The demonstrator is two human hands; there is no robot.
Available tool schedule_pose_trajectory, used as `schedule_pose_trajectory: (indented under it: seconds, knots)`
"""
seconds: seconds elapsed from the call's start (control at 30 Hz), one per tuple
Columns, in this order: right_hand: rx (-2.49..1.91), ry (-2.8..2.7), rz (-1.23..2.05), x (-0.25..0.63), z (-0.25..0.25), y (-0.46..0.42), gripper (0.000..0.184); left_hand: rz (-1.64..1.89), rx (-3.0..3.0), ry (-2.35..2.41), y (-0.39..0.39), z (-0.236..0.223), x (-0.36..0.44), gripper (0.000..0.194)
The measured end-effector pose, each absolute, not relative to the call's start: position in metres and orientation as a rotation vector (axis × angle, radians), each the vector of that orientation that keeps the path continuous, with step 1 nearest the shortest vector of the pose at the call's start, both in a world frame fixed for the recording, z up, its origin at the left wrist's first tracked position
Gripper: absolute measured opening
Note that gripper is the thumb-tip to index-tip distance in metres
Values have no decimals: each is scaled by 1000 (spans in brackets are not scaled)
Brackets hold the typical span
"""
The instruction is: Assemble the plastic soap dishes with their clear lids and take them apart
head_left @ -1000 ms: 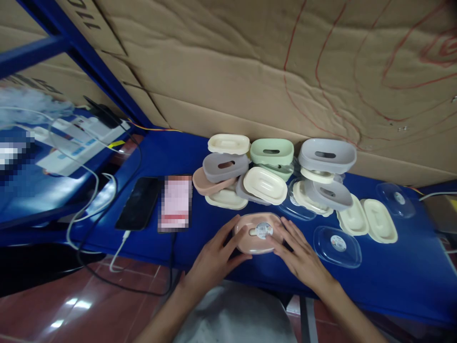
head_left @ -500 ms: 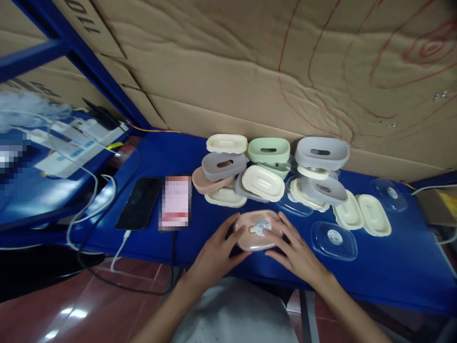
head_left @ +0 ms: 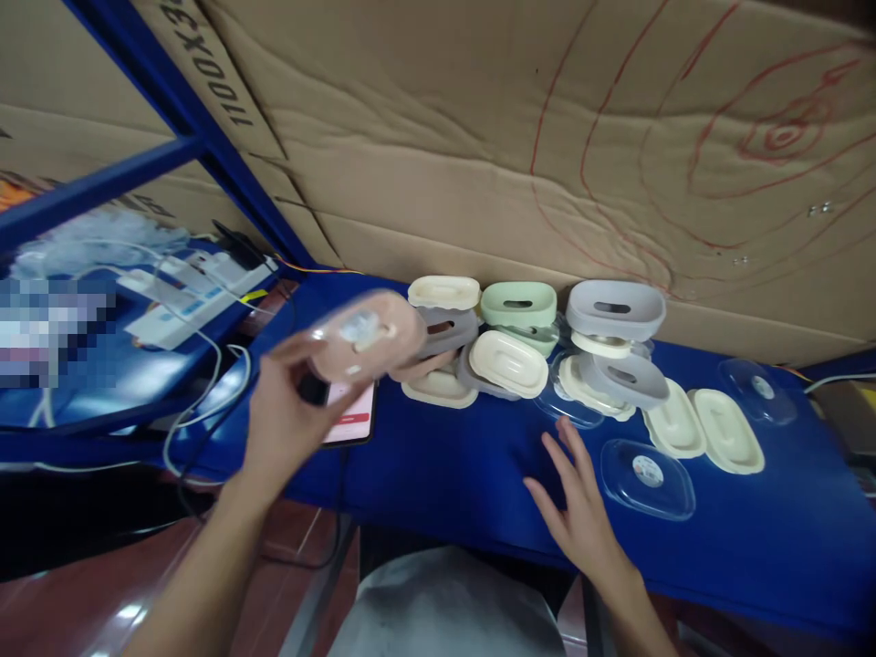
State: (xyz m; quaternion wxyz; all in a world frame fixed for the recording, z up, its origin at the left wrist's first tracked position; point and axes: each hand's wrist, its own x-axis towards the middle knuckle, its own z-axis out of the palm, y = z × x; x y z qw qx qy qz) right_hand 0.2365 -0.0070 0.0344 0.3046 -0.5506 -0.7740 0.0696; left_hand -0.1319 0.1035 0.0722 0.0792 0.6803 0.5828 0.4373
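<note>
My left hand (head_left: 291, 401) grips a pink soap dish (head_left: 393, 333) by its left end, tilted and lifted above the phone; a label shows through its clear lid. My right hand (head_left: 571, 497) has its fingers spread, holding nothing, over the blue table. Close by lies a clear lid (head_left: 650, 481) with a round sticker. Beyond my hands are a green soap dish body (head_left: 520, 294), a cream tray (head_left: 507, 363), a grey soap dish body (head_left: 616, 306) on a stack, and another grey body (head_left: 444, 330) partly behind the pink dish.
Two cream trays (head_left: 725, 431) lie at the right, with another clear lid (head_left: 756, 391) behind them. A phone (head_left: 352, 418) sits under the raised dish. At left are a white power strip (head_left: 168, 315), cables and a blue frame bar (head_left: 205, 146). Cardboard (head_left: 424, 173) stands behind.
My left hand has carried the pink soap dish up and to the left. My right hand has let go of it and spread its fingers. The camera view has shifted slightly.
</note>
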Motion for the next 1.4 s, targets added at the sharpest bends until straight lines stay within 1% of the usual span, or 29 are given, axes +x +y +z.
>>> schedule_pose_trajectory:
  seconds: [0.07, 0.13, 0.23, 0.3, 0.4, 0.5, 0.63, 0.67, 0.8, 0.9, 0.97, 1.07, 1.2, 1.27, 1.4]
  knots:
    - [-1524, -2050, 220, 240, 28, -10, 72, 1330, 1973, 1895, 139, 77, -158, 77]
    - [-1550, -2082, 253, 242, 23, -15, 67, 1188, 1988, 2038, 171, 77, -176, 77]
    - [-1570, -2107, 299, 243, 19, -24, 61, 869, 1944, 2141, 207, 72, -186, 75]
    - [-1596, -2095, 324, 243, 19, -28, 58, 737, 1923, 2102, 222, 67, -185, 72]
    - [-1627, -2099, 334, 243, 19, -30, 56, 641, 1953, 1980, 232, 68, -177, 73]
    - [-1635, -2137, 309, 242, 18, -28, 54, 629, 2068, 1900, 225, 80, -166, 69]
    - [-1621, -2170, 262, 242, 17, -23, 50, 813, 2374, 1864, 190, 93, -137, 42]
    - [-1617, -2178, 249, 242, 16, -23, 49, 779, 2436, 1817, 179, 92, -128, 39]
    - [-1594, -2215, 210, 244, 16, -22, 45, 620, 2571, 1715, 143, 72, -96, 36]
    - [-1524, -2285, 189, 232, 24, -13, 42, 660, 2510, 1660, 131, 56, -84, 25]
    - [-1448, -2354, 195, 212, 33, 1, 44, 725, 2447, 1645, 127, 52, -81, 18]
    - [-1355, -2446, 226, 173, 45, 29, 49, 790, 2389, 1647, 122, 52, -81, 18]
    - [-1462, -2434, 232, 143, 48, 56, 61, 831, 2391, 1619, 111, 55, -82, 16]
    - [-1511, -2408, 228, 146, 47, 55, 55, 837, 2438, 1592, 106, 54, -83, 16]
    - [-1501, -2335, 242, 173, 46, 32, 32, 815, 2588, 1578, 94, 54, -86, 20]
